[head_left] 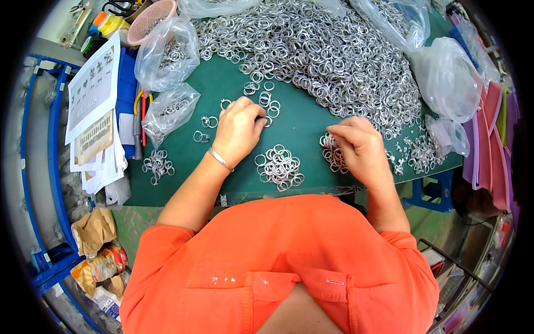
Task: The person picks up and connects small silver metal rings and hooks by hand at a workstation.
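Observation:
My left hand (pixel 239 129), with a bangle at its wrist, is closed over the green tabletop. A silver metal ring (pixel 268 122) shows at its thumb and finger tips. Around that hand lie loose rings (pixel 210 122), some in small clusters. My right hand (pixel 362 146) has its fingers pinched together; anything between them is hidden. Beneath and beside it sits a small heap of rings (pixel 334 155), partly covered by the hand. Between my forearms is another small pile of rings (pixel 279 168).
A great mound of metal rings (pixel 334 55) covers the far table. Clear plastic bags (pixel 167 53) stand left and right. Small metal pieces (pixel 425 153) lie at right, a ring cluster (pixel 158 166) at left. Blue racks (pixel 53 167), paper sheets (pixel 92 92) and a blue stool (pixel 431 192) flank the table.

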The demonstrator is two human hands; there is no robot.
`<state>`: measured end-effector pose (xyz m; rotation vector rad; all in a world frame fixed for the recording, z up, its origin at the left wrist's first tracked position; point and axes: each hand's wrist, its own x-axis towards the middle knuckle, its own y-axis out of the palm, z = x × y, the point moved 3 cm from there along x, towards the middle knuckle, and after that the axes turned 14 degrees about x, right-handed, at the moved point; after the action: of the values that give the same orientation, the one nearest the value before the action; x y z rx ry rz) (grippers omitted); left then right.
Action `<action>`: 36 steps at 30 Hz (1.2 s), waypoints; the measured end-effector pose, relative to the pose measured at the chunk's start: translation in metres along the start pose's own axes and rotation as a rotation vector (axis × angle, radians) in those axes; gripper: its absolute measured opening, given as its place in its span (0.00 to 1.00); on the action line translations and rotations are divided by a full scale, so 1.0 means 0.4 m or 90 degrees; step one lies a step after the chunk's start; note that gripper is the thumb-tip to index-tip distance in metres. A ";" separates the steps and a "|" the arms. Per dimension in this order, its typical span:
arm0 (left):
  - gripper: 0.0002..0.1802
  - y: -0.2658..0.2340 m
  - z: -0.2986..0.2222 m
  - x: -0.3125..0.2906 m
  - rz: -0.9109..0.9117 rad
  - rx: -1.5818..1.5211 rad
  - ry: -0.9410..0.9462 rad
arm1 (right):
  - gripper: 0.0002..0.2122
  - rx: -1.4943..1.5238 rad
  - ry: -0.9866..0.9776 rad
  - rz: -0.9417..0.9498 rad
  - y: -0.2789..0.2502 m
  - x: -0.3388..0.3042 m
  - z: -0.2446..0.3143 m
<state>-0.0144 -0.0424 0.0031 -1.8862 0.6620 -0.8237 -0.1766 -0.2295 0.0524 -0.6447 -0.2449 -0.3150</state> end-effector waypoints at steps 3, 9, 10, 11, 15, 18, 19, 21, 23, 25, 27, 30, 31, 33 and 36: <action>0.05 -0.008 -0.009 0.007 0.013 0.023 0.016 | 0.07 -0.108 0.019 0.024 -0.018 -0.028 -0.017; 0.06 -0.001 -0.014 0.002 -0.034 -0.001 0.025 | 0.08 -0.068 -0.008 -0.001 0.014 -0.015 -0.005; 0.07 -0.007 -0.022 0.000 -0.026 0.013 0.041 | 0.08 -0.051 -0.025 0.002 0.027 -0.006 -0.001; 0.08 -0.019 -0.033 -0.001 -0.018 0.027 0.058 | 0.08 -0.033 -0.042 0.005 0.040 0.000 0.004; 0.11 -0.011 -0.034 -0.004 0.018 0.044 0.066 | 0.06 0.023 -0.054 0.041 0.096 0.023 0.026; 0.11 0.002 -0.024 -0.005 0.047 0.004 0.055 | 0.04 0.071 -0.069 0.032 0.131 0.038 0.028; 0.11 0.003 -0.025 -0.007 0.046 -0.012 0.048 | 0.04 0.088 -0.070 0.035 0.138 0.042 0.026; 0.12 -0.005 -0.038 -0.006 0.015 0.051 0.093 | 0.04 0.089 -0.077 0.034 0.143 0.044 0.025; 0.12 -0.011 -0.045 -0.002 0.007 0.085 0.110 | 0.04 0.095 -0.079 0.032 0.147 0.045 0.024; 0.11 -0.012 -0.046 0.007 0.025 0.088 0.105 | 0.05 0.099 -0.060 0.022 0.146 0.045 0.019; 0.10 -0.028 -0.053 0.007 0.090 -0.227 -0.002 | 0.07 0.142 -0.036 -0.005 0.146 0.048 0.019; 0.09 -0.044 -0.068 -0.001 0.160 -0.602 -0.095 | 0.11 0.275 0.014 -0.039 0.148 0.046 0.023; 0.09 -0.048 -0.069 -0.003 0.174 -0.709 -0.116 | 0.11 0.314 0.054 -0.030 0.147 0.043 0.018; 0.08 -0.047 -0.059 0.001 0.179 -0.719 -0.131 | 0.10 0.393 0.135 -0.013 0.144 0.033 0.008; 0.04 -0.036 -0.024 0.016 0.111 -0.570 -0.156 | 0.08 0.661 0.293 -0.008 0.153 0.024 -0.011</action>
<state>-0.0164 -0.0464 0.0211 -2.6063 1.1356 -0.1502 -0.1450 -0.1882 0.0186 0.4578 0.0497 -0.2935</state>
